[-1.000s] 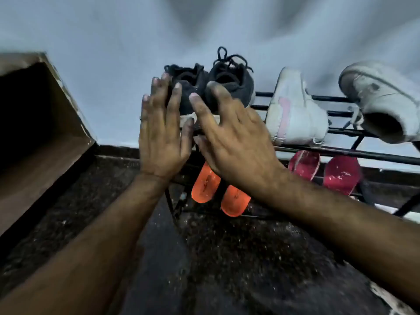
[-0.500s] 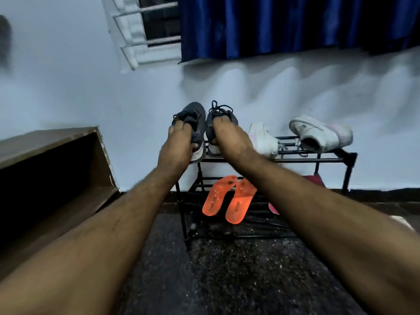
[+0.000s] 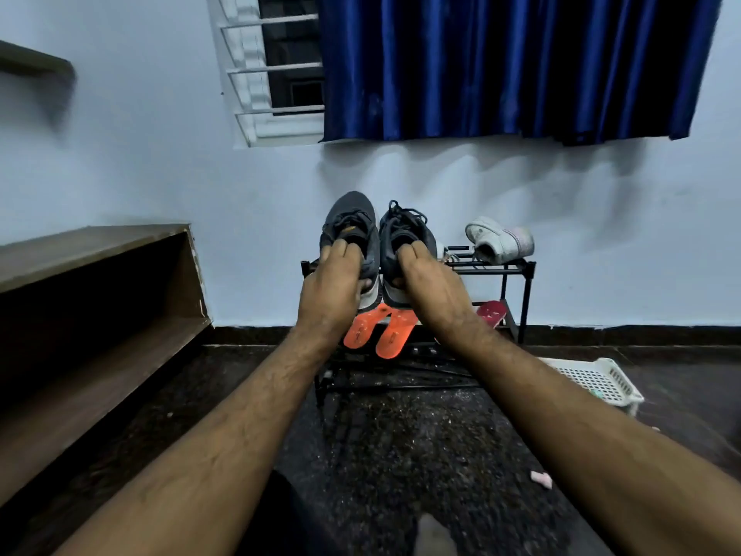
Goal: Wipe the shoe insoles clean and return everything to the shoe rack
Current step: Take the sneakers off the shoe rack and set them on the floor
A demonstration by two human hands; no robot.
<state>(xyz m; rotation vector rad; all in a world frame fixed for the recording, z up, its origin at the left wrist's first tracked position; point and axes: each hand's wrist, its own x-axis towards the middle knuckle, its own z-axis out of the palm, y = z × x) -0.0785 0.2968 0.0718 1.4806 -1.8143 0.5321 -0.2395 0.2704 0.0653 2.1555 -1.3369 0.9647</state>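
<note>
Two dark grey sneakers stand toes-up in front of the black metal shoe rack [image 3: 521,270]. My left hand [image 3: 331,292] grips the left sneaker [image 3: 349,224] by its heel, fingers inside the opening. My right hand [image 3: 431,288] grips the right sneaker [image 3: 405,230] the same way. Both shoes are held above the rack's top shelf at its left end. Two orange insoles [image 3: 377,335] lean on the lower shelf just below my hands. A white sneaker [image 3: 499,240] lies on its side on the top shelf at the right.
A red slipper [image 3: 491,313] sits on the lower shelf at the right. A white plastic basket [image 3: 597,381] lies on the dark floor right of the rack. Wooden steps [image 3: 92,298] rise at the left. A small pink scrap [image 3: 541,478] lies on the floor.
My view pulled back from the rack. My flat hands closed round the heels of the grey sneakers and lifted them up off the top shelf.
</note>
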